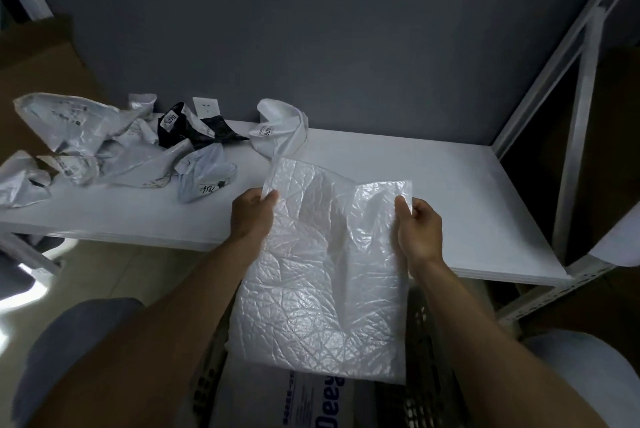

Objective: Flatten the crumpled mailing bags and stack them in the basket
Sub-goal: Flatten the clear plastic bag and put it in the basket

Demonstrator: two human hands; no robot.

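The left hand (251, 216) and right hand (419, 230) each pinch an upper edge of a white, creased mailing bag (329, 282), fingers (271, 195) curled onto the plastic. They hold it spread above the dark basket (426, 351) (a printed bag (294, 396) lies flat inside). Crumpled bags (114, 147) lie heaped at the left end of the counter (398, 164).
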